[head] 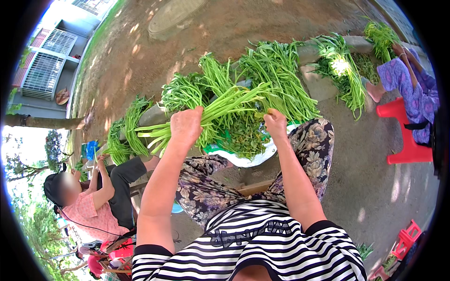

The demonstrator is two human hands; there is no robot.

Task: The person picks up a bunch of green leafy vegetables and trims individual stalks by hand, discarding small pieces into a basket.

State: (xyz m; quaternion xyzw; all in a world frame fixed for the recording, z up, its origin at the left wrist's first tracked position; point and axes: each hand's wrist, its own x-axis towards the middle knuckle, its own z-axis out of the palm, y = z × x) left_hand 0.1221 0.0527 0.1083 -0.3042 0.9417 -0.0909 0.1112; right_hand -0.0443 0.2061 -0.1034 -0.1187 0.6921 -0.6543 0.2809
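Note:
My left hand (186,126) is closed around a bunch of long green leafy-vegetable stems (228,103), whose cut ends stick out to the left of my fist. The other ends reach right, towards my right hand (275,123), whose fingers are pinched on a bit of green leaf by the bunch's tips. Below and between my hands lies a white and green plastic sack (246,161) holding a heap of loose leaf trimmings (246,138). Just beyond the sack, bundles of the same greens (277,77) rest along a low stone kerb.
More greens (339,70) lie along the kerb (318,51) at right and left. A person in pink (102,207) sits at left handling stems. Another person in purple (415,80) holds greens at right, by a red plastic stool (404,130). Beyond the kerb is bare soil.

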